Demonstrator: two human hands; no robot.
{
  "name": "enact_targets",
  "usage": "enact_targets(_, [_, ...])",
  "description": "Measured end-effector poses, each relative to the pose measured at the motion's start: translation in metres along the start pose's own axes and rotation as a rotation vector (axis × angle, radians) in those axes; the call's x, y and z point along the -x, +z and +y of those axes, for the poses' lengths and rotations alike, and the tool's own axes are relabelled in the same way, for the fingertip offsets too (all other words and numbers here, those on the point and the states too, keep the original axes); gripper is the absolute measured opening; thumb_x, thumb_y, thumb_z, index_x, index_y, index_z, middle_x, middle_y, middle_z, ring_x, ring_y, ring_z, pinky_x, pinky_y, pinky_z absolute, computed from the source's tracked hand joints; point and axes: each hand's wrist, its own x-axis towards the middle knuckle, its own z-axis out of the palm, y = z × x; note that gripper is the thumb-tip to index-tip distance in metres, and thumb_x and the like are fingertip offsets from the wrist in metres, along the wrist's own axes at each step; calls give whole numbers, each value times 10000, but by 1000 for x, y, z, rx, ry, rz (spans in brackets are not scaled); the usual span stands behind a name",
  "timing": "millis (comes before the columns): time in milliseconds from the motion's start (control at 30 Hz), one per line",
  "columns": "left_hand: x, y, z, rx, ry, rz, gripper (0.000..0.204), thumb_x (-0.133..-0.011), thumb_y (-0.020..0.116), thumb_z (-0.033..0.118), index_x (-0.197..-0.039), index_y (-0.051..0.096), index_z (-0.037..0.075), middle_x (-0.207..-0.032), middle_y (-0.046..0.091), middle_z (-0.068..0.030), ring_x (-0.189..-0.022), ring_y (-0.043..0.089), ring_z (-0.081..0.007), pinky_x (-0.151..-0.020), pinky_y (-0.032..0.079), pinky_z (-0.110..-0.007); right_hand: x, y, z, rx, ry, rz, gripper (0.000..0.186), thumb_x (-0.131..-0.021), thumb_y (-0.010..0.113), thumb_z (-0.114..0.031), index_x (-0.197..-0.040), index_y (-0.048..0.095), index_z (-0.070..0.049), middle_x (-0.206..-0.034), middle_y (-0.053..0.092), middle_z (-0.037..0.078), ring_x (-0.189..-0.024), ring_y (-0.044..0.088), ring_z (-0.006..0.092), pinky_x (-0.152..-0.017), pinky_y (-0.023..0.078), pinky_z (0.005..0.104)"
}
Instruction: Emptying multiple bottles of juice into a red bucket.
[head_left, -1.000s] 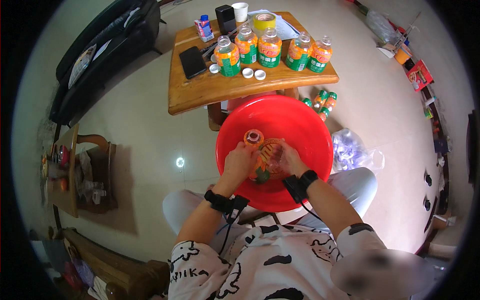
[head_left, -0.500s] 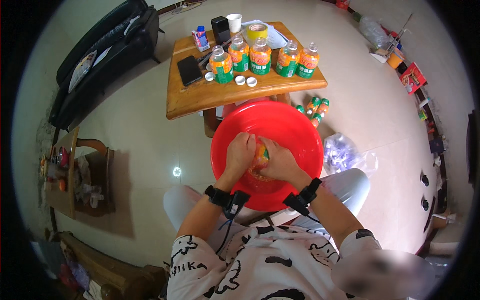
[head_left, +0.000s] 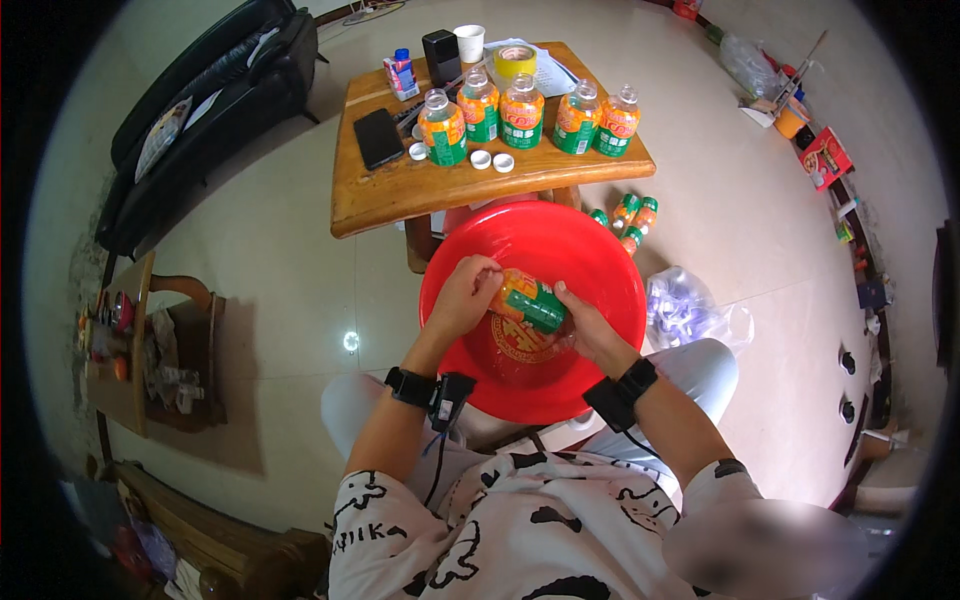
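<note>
Over the big red basin (head_left: 612, 250) I hold a small plastic bottle (head_left: 530, 300) with an orange and green label. It lies on its side, slightly tilted. My left hand (head_left: 466, 296) is closed round its neck end, so the mouth is hidden behind the fingers. At the bottle's base end, my right hand (head_left: 594, 330) supports it with the thumb on top. A gold pattern shows on the basin's bottom below it.
Several uncapped bottles (head_left: 521, 112) of the same kind stand on the wooden table (head_left: 390, 195), with loose white caps (head_left: 481, 160), a black phone (head_left: 378, 139) and yellow tape (head_left: 514, 62). More bottles (head_left: 626, 210) lie on the floor near a clear bag (head_left: 685, 308).
The bottle has turned from roughly upright between both hands to lying sideways. My hands have moved apart, the right one toward its base, and more of the label shows.
</note>
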Motion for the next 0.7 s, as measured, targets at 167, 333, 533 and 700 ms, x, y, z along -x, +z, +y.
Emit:
enact_targets(167, [11,3,15,-196,7,24,229,-839,645,116,-1046,577,47,-1005,531,-132,-821,591,-276,-738,498,-354,-68,-59,44,414,-151,669,366,-928,557,-368,-1159,565,-84,-993,649,98,-858,627,220,-748,514,379])
enact_targets(333, [17,8,20,-167,-78,6,278,-804,678,111,-1057,576,53,-1013,542,-127,-854,603,-287,-730,513,-373,-92,-68,64,-87,28,748,349,-922,559,-342,-1162,564,-89,-1068,625,114,-950,609,249,-809,486,386])
enact_targets(533, [12,21,21,-224,-96,16,308,-779,703,111,-1064,593,70,-954,548,-110,-853,581,-294,-746,489,-352,-32,-16,16,499,-355,154,551,-824,670,-283,-1278,462,-51,-1252,508,172,-1103,539,320,-943,446,427])
enact_targets(700, [6,40,27,-39,53,-84,303,-825,682,137,-1096,591,36,-997,591,-78,-877,580,-214,-783,474,-336,8,17,-9,1273,-743,158,770,-713,759,-223,-1353,378,-29,-1276,477,210,-1136,516,360,-994,426,424])
